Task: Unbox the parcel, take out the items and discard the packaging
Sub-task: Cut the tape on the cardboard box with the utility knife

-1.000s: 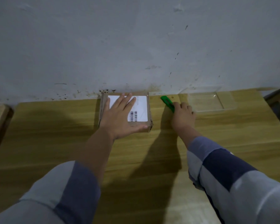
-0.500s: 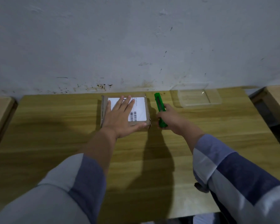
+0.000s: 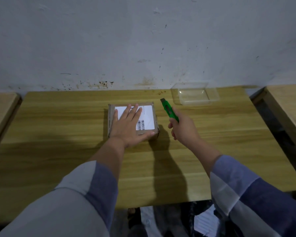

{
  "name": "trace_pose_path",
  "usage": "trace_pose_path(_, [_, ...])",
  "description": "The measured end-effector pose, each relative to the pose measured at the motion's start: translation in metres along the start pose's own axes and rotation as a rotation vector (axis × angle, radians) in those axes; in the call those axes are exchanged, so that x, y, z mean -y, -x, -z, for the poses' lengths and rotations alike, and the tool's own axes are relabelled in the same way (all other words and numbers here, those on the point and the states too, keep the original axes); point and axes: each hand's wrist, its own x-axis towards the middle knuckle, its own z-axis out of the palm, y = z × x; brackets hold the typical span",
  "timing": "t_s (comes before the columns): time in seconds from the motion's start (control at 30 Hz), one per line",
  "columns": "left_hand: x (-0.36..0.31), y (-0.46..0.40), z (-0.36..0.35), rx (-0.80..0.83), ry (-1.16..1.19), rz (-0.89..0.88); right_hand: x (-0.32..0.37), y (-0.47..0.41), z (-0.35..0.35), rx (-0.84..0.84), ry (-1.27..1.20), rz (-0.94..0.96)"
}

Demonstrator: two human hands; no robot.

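A small brown cardboard parcel (image 3: 153,115) with a white barcode label lies closed on the wooden table (image 3: 75,127), near the wall. My left hand (image 3: 129,127) rests flat on its lid, fingers spread, thumb along the front edge. My right hand (image 3: 183,127) is just right of the parcel, raised off the table and closed around a green utility knife (image 3: 169,110). The knife's tip points up and away toward the wall, apart from the parcel.
A clear plastic tray (image 3: 195,94) sits at the back right of the table by the wall. Other wooden tables flank this one on the left (image 3: 0,108) and right (image 3: 289,103). White paper scraps (image 3: 205,221) lie on the floor below the front edge.
My right hand picked the green knife up off the table and drew it back beside the parcel, tip now pointing up. My left hand stayed flat on the parcel.
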Motion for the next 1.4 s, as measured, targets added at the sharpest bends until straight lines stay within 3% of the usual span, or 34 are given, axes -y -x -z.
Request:
trace_pose_path(0.23, [0.002,-0.002,-0.002,0.001,0.006,0.015,0.011,0.009,-0.015,-0.01,0.383,0.151])
trace_pose_path(0.8, [0.004,-0.002,-0.002,-0.013,0.011,0.004,0.034,0.007,-0.026,-0.005,0.478,0.095])
trace_pose_path(1.4, [0.001,-0.005,-0.004,0.017,-0.034,0.02,0.043,0.036,-0.005,0.153,0.548,0.068])
